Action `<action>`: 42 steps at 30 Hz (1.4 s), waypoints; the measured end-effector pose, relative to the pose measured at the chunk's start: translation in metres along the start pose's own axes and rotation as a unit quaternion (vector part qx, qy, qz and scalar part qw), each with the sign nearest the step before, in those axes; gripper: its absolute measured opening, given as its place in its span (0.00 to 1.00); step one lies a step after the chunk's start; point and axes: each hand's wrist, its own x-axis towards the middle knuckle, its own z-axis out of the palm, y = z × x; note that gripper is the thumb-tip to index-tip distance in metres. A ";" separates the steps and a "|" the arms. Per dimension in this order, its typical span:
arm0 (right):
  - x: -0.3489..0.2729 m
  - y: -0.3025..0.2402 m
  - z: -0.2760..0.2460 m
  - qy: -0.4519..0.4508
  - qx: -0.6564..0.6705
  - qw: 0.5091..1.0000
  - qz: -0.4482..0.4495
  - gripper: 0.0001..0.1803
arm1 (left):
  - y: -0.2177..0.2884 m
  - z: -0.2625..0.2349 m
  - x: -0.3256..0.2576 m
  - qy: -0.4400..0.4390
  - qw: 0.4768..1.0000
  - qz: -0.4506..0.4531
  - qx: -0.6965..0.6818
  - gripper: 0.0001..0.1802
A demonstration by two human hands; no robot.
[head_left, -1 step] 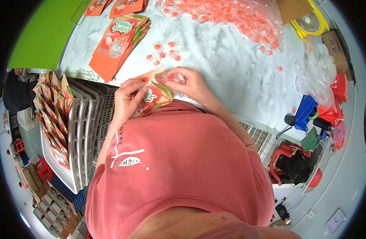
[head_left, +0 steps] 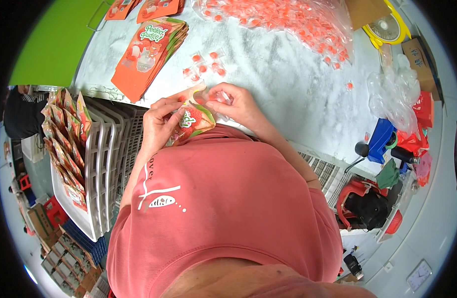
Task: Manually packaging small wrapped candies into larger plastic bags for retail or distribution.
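Note:
My left hand (head_left: 161, 120) is closed on a red and green candy pouch (head_left: 196, 124) at the table's near edge, its mouth spread open. At that mouth is my right hand (head_left: 233, 102), pinching small clear-wrapped candies (head_left: 224, 98) between thumb and fingers; how many it holds is partly hidden. Just beyond my hands lies a small group of wrapped orange-red candies (head_left: 202, 68) on the white tabletop. To their left rests a fanned stack of flat pouches (head_left: 146, 54), with more flat pouches (head_left: 159, 9) behind it.
A big heap of wrapped candies (head_left: 298, 25) in clear plastic covers the far side. On my left, filled pouches (head_left: 67, 144) stand in the top of stacked white crates (head_left: 102, 169). At right are a crumpled clear bag (head_left: 395, 92), a blue tape dispenser (head_left: 381, 139) and a yellow fan (head_left: 387, 27).

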 end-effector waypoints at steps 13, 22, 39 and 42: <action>-0.003 -0.001 0.001 -0.010 -0.031 0.999 0.013 0.13 | 0.001 0.002 -0.001 0.001 0.999 0.012 0.031 0.11; -0.004 0.001 0.000 -0.011 -0.033 0.999 0.014 0.13 | 0.001 0.003 -0.001 -0.005 0.999 0.000 0.037 0.11; -0.005 0.002 0.002 -0.001 -0.030 0.999 0.022 0.13 | -0.001 0.005 0.000 -0.001 0.999 0.035 0.041 0.11; -0.005 0.000 0.002 -0.003 -0.021 0.999 0.027 0.13 | 0.002 0.005 -0.001 -0.016 1.000 -0.006 0.012 0.11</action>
